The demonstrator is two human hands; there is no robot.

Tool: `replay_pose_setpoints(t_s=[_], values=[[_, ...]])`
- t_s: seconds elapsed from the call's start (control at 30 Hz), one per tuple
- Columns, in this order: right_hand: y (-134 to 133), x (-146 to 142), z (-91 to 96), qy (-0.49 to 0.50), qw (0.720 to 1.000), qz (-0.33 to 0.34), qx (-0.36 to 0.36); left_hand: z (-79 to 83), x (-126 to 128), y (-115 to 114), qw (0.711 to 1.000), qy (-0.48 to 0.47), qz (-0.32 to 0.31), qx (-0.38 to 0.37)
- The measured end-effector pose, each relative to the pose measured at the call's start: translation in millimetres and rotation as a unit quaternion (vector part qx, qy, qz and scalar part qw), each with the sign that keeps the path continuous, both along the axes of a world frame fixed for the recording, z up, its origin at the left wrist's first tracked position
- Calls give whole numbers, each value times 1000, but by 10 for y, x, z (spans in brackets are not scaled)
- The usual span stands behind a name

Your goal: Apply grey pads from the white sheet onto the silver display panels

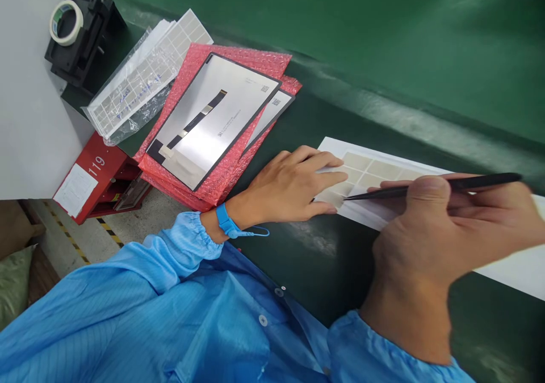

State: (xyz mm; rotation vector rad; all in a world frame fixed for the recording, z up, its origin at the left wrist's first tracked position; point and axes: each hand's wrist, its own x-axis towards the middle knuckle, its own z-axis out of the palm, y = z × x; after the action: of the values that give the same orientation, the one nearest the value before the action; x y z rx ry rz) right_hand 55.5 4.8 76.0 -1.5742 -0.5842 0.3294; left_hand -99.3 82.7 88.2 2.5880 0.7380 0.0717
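Note:
A white sheet (506, 266) with a grid of pale beige stickers (374, 170) lies on the green table. My left hand (293, 184) rests flat on the sheet's near-left end, fingers stretched out. A blue wrist strap (225, 221) circles that wrist. My right hand (430, 241) is closed round black tweezers (430, 187), whose tips touch a sticker close to my left fingertips.
A stack of display panels (213, 122) on red bubble wrap (221, 181) lies at the left. Behind it are bagged sticker sheets (140, 82), a black fixture (83, 37) and a tape roll (66, 22). A red box marked 119 (96, 181) stands below the table edge.

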Motion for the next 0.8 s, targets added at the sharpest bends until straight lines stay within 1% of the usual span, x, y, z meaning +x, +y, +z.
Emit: replay_pose_setpoints(t_s=[0.2, 0.27, 0.33, 0.43, 0.53, 0.6, 0.67, 0.73, 0.8], values=[[0, -90, 68, -13, 1000, -5, -10, -3, -9, -8, 1000, -7, 2, 7], [-6, -118, 71, -22, 1000, -3, -3, 4, -16, -8, 1000, -11, 3, 7], [-5, -125, 40, -3, 999, 1, 32, 3, -19, -3, 1000, -14, 6, 1], [12, -95, -57, 71, 993, 21, 96, -49, -15, 24, 1000, -17, 12, -6], [2, -38, -136, 123, 984, 34, 121, -148, -31, 87, 999, -33, 9, -6], [-68, 45, -140, 160, 979, 3, 125, -199, -72, 142, 998, -58, 8, -8], [-228, 235, -106, 197, 971, -53, 123, -229, -133, 214, 996, -85, 12, -10], [-510, 580, -24, 216, 961, -128, 113, -252, -184, 317, 994, -107, 28, -3], [-931, 1041, 131, 212, 945, -224, 106, -257, -184, 420, 989, -137, 47, 10]])
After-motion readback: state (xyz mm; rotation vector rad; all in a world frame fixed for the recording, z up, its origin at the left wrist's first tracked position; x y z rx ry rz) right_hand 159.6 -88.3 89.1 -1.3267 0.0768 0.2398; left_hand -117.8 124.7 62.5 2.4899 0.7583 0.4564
